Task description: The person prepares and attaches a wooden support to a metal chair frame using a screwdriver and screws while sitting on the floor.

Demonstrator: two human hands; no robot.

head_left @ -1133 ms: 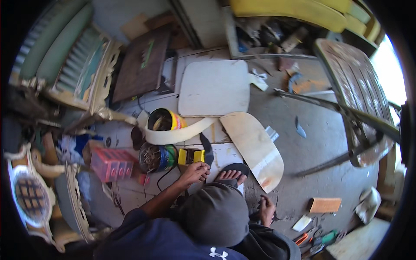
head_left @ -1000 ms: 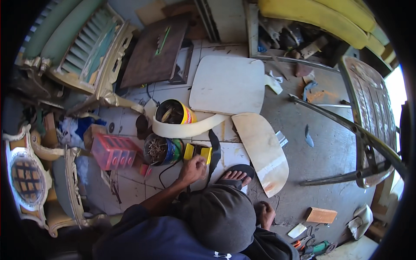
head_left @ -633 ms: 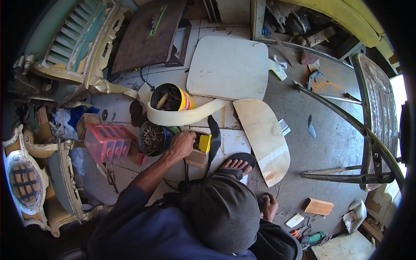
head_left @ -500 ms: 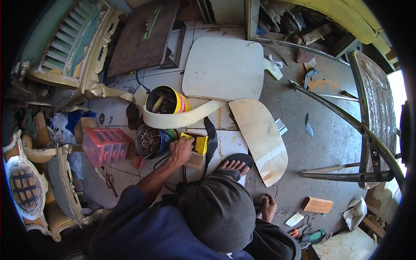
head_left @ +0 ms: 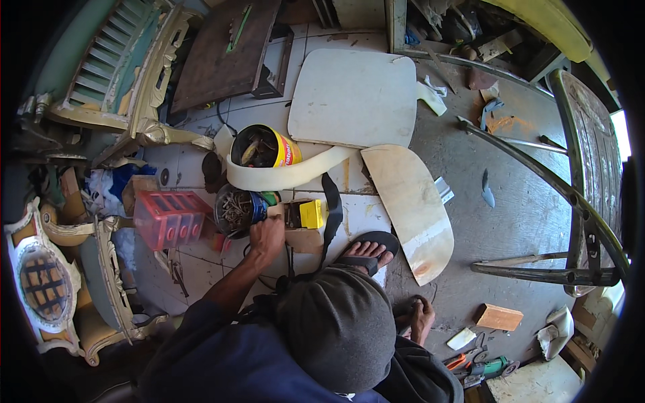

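My left hand [head_left: 267, 238] has its fingers curled between a can of nails [head_left: 234, 213] and a small open box with a yellow flap [head_left: 310, 214]. A small tan piece [head_left: 275, 211] shows at the fingertips; whether I grip it is hard to see. Under the box lies a wooden block [head_left: 304, 240]. My right hand [head_left: 422, 321] is low beside my knee, fingers closed together, and what they hold, if anything, is hidden. Between the arms is my bent knee in dark grey cloth [head_left: 336, 329], with my sandalled foot [head_left: 369, 252] in front.
A yellow bucket [head_left: 287, 152] of scraps stands behind, a cream strip [head_left: 295, 176] curving around it. Beyond lie a white panel [head_left: 353, 97] and a curved board [head_left: 410, 208]. Left are a red organiser [head_left: 171, 218] and carved chairs; right, a metal-framed chair [head_left: 584, 201], wooden block [head_left: 498, 317] and green grinder [head_left: 490, 367].
My left hand has moved from the yellow-flapped box slightly left, toward the can of nails. The right hand stays low at the right. The whole view has shifted a little.
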